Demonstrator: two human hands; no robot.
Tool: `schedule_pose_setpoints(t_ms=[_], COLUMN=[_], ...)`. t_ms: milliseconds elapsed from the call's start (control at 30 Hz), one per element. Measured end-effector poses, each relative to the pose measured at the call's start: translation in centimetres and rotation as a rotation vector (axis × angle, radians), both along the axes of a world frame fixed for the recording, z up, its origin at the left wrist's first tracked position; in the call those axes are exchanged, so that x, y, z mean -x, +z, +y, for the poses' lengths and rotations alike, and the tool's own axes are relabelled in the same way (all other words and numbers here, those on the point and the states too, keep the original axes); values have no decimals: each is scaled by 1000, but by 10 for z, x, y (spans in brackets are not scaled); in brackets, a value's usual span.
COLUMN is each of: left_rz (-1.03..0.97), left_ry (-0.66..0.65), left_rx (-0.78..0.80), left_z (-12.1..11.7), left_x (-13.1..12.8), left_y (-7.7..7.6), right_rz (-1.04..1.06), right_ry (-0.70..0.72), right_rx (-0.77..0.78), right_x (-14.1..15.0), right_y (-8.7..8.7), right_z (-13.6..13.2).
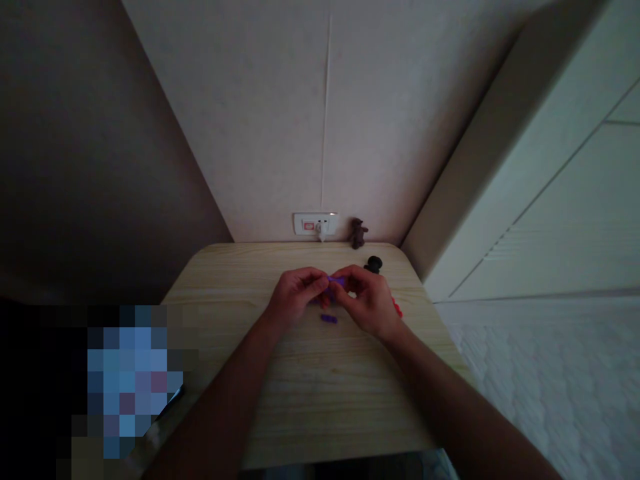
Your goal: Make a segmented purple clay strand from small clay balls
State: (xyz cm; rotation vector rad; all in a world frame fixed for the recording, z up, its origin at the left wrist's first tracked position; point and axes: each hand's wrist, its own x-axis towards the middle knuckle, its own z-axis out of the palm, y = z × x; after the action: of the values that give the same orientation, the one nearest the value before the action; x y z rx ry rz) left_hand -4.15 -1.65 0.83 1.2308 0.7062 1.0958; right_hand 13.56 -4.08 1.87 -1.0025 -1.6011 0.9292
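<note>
Both hands meet over the middle of a pale wooden tabletop (300, 413). My left hand (299, 292) pinches one end of a small purple piece (337, 281), and the fingers of my right hand (367, 297) are closed on its other end. Its exact kind is too small and dim to make out. Just under the fingertips shows a bit of something red (325, 301), partly hidden by the hands. A second purple piece (329, 319) lies on the wood below the hands. Beside my right wrist, a red bumpy item (397, 307) is partly covered.
Behind my right hand sits a small black object (374, 264). A dark brown bear-like figurine (357, 233) stands against the wall. A wall socket (315, 224) with a white plug is at the table's back edge. A white quilted surface (545, 373) lies to the right; a blurred-out patch is at left.
</note>
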Motion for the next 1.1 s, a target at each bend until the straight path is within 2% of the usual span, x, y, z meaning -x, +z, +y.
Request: schedule_pose_setpoints(t_ms=[200, 300, 500, 667, 867, 1000, 1100], left_rz=[-30, -56, -159, -147, -99, -59, -91], left_ry=[-65, -72, -45, 27, 64, 33, 8], left_rx=[42, 80, 163, 147, 95, 75, 116], left_z=[-3, -5, -5, -2, -1, -3, -5], left_x=[-3, -4, -7, -7, -5, -7, -10], left_y=[2, 5, 7, 4, 1, 3, 5], right_rz=[-25, -25, 170, 137, 137, 159, 175], right_ry=[-65, -47, 7, 1, -20, -34, -55], right_rx=[-3, 1, 94, 9, 102, 103, 115], right_x=[3, 4, 6, -1, -3, -1, 2], right_y=[-3, -3, -6, -7, -3, -2, 0], right_z=[-1, -1, 4, 6, 5, 3, 2])
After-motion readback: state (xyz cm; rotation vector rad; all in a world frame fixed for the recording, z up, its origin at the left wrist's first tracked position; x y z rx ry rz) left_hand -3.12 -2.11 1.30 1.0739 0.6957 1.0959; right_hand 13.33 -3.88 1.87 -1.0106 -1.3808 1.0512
